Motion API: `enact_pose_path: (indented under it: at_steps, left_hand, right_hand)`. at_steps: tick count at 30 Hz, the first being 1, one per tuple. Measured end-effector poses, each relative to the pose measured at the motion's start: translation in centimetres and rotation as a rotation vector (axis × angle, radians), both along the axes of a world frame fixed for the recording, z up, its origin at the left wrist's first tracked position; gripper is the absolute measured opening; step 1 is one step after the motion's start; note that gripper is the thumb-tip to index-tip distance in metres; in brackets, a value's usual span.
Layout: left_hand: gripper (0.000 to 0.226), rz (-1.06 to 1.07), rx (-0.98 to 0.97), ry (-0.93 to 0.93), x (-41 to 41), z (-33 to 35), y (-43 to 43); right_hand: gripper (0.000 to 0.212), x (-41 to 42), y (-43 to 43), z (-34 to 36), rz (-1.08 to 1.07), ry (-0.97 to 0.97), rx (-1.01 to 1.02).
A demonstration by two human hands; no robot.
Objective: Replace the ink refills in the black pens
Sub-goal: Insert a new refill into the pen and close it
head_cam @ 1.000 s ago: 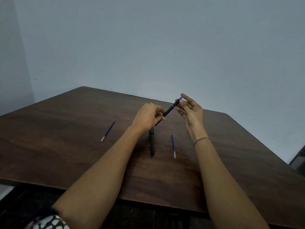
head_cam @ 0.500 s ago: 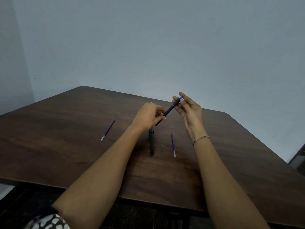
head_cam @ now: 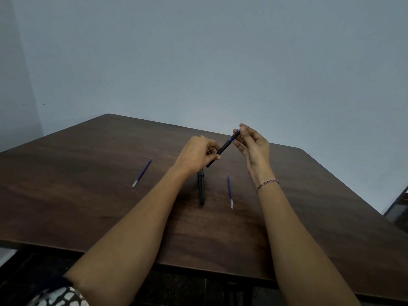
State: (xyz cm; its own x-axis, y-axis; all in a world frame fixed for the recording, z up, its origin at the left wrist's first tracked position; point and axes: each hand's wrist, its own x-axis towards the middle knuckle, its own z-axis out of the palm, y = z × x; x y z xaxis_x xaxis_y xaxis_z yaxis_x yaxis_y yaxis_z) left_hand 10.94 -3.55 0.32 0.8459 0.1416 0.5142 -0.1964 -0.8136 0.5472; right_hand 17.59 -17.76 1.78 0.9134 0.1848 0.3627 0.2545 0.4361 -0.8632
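A black pen barrel slants up to the right above the table, and my left hand grips its lower end. My right hand pinches the upper end, where a thin blue band of refill shows between the barrel and a black tip piece. A second black pen lies on the table below my left hand, its far end hidden by that hand. One blue refill lies just right of it. Another blue refill lies further left.
The dark wooden table has its front edge near me and a rounded far right corner. A pale wall rises behind it. A dark object shows past the table's right edge.
The blue refill has slid further into the barrel, so much less blue shows at the upper end. My right fingers have closed onto that end. My left hand has barely moved.
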Motion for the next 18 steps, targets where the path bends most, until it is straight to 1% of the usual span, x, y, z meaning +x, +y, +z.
enact_pose_path:
  at_steps: [3,5,12,16,18]
  left_hand:
    - [0.027,-0.002,0.002,0.010,0.15,-0.09,-0.03]
    - [0.027,0.001,0.005,0.006,0.15,-0.13,0.01]
    - [0.027,-0.015,0.017,0.010,0.12,-0.09,0.02]
    - [0.027,-0.011,0.012,0.010,0.13,-0.07,0.02]
    - [0.027,-0.012,0.008,0.014,0.12,-0.06,0.04]
  right_hand:
    - [0.025,0.17,-0.16,0.11,0.078,0.020,0.061]
    - [0.028,0.12,-0.19,0.10,0.088,0.014,0.062]
    - [0.030,-0.08,-0.23,-0.06,-0.013,-0.029,-0.004]
    - [0.021,0.09,-0.20,0.05,0.026,0.031,0.048]
    - [0.024,0.15,-0.33,0.16,0.036,0.051,0.065]
